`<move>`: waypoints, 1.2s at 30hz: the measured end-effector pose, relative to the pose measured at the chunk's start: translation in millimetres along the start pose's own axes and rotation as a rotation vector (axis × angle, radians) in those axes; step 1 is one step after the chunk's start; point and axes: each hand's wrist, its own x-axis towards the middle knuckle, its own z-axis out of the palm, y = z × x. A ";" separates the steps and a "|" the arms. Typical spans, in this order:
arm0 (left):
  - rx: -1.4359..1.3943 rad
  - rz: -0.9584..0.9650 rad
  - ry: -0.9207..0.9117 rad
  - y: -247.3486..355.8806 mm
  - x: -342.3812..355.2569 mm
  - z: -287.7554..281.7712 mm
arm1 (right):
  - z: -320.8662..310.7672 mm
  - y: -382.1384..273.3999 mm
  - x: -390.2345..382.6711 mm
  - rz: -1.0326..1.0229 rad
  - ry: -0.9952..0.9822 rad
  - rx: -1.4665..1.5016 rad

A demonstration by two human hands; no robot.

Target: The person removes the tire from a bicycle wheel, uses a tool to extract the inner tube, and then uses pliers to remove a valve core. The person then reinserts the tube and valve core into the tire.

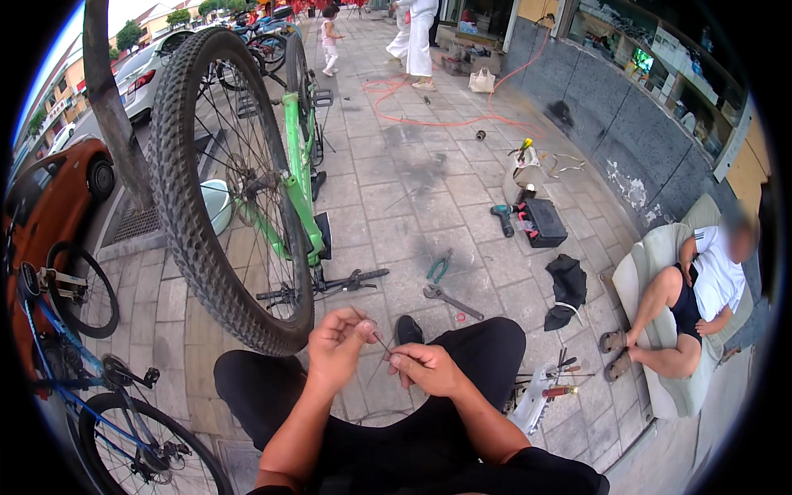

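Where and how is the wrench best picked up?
Probably mid-handle, from above, with the right hand once free: the wrench lies flat on the paving, its head pointing left and away, its slim handle slanting toward the right knee.

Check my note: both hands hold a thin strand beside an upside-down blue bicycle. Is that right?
Not quite: the upside-down bicycle is green, not blue, as the head view shows. The left hand and right hand do hold a thin strand beside it.
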 end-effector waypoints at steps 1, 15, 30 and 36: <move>-0.018 0.005 0.003 -1.7 0.1 0.0 | -0.8 3.1 -0.2 0.000 -0.004 -0.010; 0.085 -0.063 -0.009 6.6 0.5 -3.8 | 1.7 16.6 -0.2 0.052 0.029 0.075; 0.065 -0.018 0.042 7.2 7.8 -7.9 | -7.2 38.0 -19.0 -0.036 0.078 0.073; 0.065 0.036 0.135 12.2 16.7 -9.2 | -25.8 48.2 -34.8 0.003 0.151 0.264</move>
